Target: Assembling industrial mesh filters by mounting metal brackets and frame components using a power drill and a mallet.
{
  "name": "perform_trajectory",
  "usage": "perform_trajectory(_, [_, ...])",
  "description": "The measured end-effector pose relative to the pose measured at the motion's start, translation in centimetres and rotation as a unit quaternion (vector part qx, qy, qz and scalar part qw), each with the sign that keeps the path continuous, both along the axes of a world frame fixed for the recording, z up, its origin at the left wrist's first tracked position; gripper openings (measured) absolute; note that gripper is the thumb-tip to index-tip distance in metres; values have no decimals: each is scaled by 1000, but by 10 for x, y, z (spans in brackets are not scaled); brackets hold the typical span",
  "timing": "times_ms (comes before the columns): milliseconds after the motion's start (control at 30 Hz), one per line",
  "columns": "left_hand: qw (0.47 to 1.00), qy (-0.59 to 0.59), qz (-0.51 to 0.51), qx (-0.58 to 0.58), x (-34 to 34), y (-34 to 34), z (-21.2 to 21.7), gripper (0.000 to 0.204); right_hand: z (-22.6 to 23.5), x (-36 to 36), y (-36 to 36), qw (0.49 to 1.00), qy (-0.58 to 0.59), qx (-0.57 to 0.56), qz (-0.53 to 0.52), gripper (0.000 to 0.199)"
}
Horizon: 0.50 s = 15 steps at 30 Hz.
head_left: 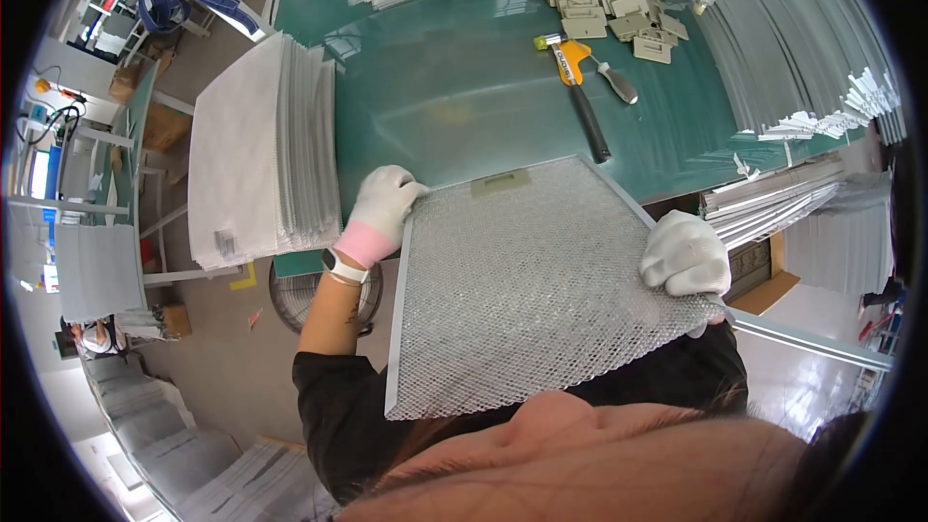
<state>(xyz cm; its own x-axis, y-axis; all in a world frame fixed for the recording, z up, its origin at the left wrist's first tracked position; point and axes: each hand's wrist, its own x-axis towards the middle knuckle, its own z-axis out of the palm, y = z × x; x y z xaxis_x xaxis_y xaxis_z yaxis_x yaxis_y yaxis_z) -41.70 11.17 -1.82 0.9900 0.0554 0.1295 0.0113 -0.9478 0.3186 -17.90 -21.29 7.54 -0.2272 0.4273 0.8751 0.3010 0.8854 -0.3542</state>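
Note:
A rectangular metal mesh filter panel (527,280) lies tilted between my hands, its far side on the green table's front edge and its near side by my body. Thin metal edging runs along its left, far and part of its right side; bare mesh shows at the near edge. A small beige plate (501,182) sits at the far edge. My left hand (385,201), in a white glove with a pink cuff, is closed on the far left corner. My right hand (686,256), also gloved, is closed over the right edge near the close corner, its fingertips partly hidden.
On the green table (435,106) lie a hammer (580,101), a grey-handled screwdriver (619,83) and a pile of beige plates (619,14). A stack of mesh sheets (261,145) stands left. Metal strips (793,48) fill the right. A floor fan (300,304) stands below.

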Motion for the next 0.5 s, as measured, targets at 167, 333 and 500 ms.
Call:
perform_trajectory(167, [997, 22, -59, -33, 5, 12, 22, 22, 2, -13, 0, 994, 99, -7, -52, 60])
perform_trajectory(333, [988, 98, -54, -104, -16, 2, 29, 26, -16, -20, -3, 980, 185, -39, -66, 58])
perform_trajectory(500, [991, 78, -68, -84, -6, 11, 37, 25, -1, -16, -13, 986, 117, -57, -103, 59])
